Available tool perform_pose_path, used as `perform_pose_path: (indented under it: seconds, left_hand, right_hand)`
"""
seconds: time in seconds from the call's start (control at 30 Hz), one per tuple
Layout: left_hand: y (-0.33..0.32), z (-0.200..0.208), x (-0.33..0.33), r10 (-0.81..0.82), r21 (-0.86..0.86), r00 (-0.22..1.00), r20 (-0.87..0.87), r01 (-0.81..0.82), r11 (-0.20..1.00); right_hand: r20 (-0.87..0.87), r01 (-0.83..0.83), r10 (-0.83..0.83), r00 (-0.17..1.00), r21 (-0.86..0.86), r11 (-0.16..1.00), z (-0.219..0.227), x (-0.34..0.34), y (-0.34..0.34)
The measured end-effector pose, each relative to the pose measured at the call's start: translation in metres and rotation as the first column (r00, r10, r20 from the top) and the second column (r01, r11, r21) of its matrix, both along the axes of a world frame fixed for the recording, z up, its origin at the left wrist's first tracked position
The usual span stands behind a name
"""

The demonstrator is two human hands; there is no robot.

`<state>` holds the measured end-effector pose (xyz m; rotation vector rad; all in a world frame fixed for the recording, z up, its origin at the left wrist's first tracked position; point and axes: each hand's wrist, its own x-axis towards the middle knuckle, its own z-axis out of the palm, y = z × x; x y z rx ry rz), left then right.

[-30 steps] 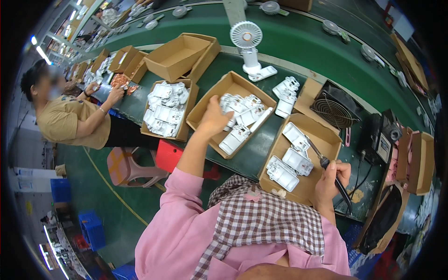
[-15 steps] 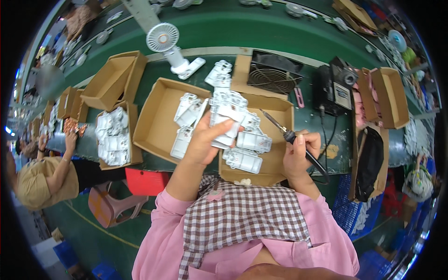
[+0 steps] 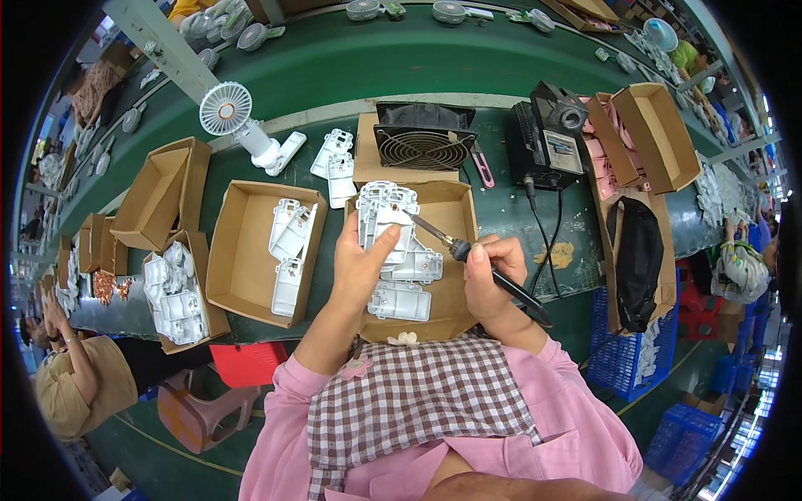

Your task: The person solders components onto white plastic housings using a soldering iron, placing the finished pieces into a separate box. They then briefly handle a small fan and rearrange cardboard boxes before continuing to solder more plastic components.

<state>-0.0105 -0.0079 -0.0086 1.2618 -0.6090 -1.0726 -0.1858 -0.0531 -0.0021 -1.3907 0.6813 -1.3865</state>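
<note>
At the left of the counter (image 3: 493,125), a carton (image 3: 219,316) brims with white parts, and a wider box (image 3: 237,238) beside it holds a few more. Next, the left hand (image 3: 364,260) is clamped on white casings (image 3: 386,200) above an open tray (image 3: 455,309) where similar pieces lie. The soldering iron (image 3: 511,288) points its tip at them; whether it touches is unclear. The right hand (image 3: 498,271) grips its handle, fingers closed round it. Farther right stands a black power unit (image 3: 539,142).
</note>
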Motion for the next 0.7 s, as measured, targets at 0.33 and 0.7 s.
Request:
perform_pose_path:
  seconds: [0.33,0.7]
  left_hand:
    - [0.0019,0.0048,0.0013,-0.002,0.009,1.000,0.026,0.002,1.000]
    - [0.0023,0.0002,0.0019,0.013,-0.011,1.000,0.017,-0.013,1.000]
  right_hand:
    - [-0.084,-0.012,0.009,0.996,-0.033,0.999,-0.0006,0.0008,-0.0067]
    - [-0.103,0.000,-0.005,0.995,-0.045,0.999,-0.0023,0.0038,-0.0066]
